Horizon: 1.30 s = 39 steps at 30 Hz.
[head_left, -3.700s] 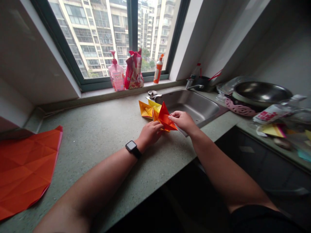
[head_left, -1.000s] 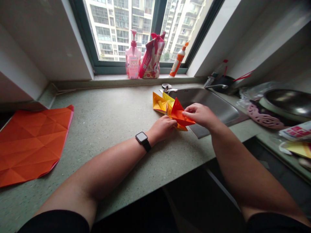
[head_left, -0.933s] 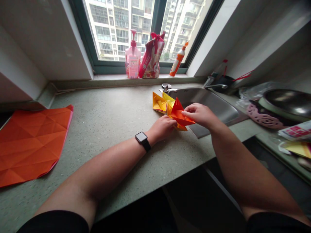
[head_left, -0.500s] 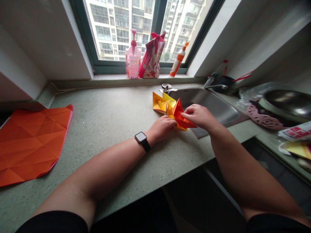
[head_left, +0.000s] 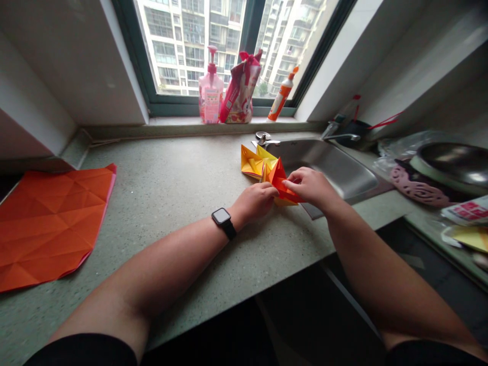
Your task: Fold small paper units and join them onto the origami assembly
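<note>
Well, left hand (head_left: 253, 200): half-curled, fingertips against the near side of the folded paper shape (head_left: 269, 173); you cannot tell whether it grips.
Right hand (head_left: 309, 186): nearly closed, thumb and fingers pinching the shape's orange flap.
Shape's place: on the counter (head_left: 160, 173), just beside the sink (head_left: 335, 170).
Creased orange sheet (head_left: 49, 223): flat on the counter, well left of your hands.

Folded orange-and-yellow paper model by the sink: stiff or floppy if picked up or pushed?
The folded orange-and-yellow paper model looks light for its size, being only paper. Its stacked folds probably stiffen the body, while the raised orange point at the right hand may bend easily. Its angular shape suggests it could tip or skid if pushed.
</note>
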{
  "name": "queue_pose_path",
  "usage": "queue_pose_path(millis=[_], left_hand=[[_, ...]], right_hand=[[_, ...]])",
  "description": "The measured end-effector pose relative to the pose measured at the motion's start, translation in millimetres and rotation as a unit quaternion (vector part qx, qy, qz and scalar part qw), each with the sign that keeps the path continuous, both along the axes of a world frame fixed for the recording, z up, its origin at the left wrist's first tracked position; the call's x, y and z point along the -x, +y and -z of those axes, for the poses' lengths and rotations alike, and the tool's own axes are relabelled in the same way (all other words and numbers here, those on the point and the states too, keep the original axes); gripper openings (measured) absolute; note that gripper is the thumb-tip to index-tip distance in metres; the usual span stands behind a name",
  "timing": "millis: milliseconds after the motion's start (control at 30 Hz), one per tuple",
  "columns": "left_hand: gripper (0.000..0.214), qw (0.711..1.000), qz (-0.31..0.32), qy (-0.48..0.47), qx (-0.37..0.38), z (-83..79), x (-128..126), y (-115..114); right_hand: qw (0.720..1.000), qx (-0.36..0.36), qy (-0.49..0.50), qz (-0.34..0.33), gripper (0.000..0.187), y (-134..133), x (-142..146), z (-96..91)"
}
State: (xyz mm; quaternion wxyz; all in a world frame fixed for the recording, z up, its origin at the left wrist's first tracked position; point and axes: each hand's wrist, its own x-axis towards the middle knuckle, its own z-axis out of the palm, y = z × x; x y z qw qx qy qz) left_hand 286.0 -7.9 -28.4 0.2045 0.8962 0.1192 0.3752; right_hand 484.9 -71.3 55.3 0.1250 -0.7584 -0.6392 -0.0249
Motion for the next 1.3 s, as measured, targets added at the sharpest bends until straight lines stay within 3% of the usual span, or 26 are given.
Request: queue_pose_path(millis=[200, 400, 567, 700, 833, 967, 1133, 1300], left_hand=[[0.014, 0.997, -0.081, 0.003, -0.016, -14.9, 9.3, 0.1], [0.028, 0.983, -0.164, 0.071, -0.033, -37.1, 11.7, 27.9], [0.035, 0.967, -0.130, 0.192, -0.101, -55.4, -0.1, 56.6], [0.033, 0.952, -0.112, 0.254, -0.129, -63.5, -8.0, 65.5], [0.027, 0.946, -0.114, 0.269, -0.138, -64.6, -5.8, 66.3], [0.038, 0.960, -0.116, 0.221, -0.130, -61.4, 5.2, 63.1], [0.033, 0.967, -0.132, 0.165, -0.140, -55.6, 27.6, 37.7], [0.019, 0.971, -0.069, 0.183, -0.138, -38.9, 37.2, 13.0]], right_hand=[[1.000, 0.003, 0.005, 0.016, 0.024, -0.6, 2.4, 4.8], [1.000, -0.021, 0.007, -0.003, 0.021, -3.7, 5.0, 8.7], [1.000, -0.016, 0.015, 0.001, 0.020, -2.7, 9.6, 8.4], [1.000, -0.004, 0.020, 0.005, 0.020, -0.2, 11.4, 11.4], [1.000, 0.005, 0.020, 0.007, 0.020, 3.3, 11.3, 16.2], [0.999, 0.032, -0.001, 0.005, 0.021, 7.9, 13.4, 17.4], [0.996, 0.078, -0.015, 0.027, 0.019, 15.2, 22.3, 11.7], [0.992, 0.108, -0.038, 0.050, 0.016, 23.5, 35.1, 3.1]])
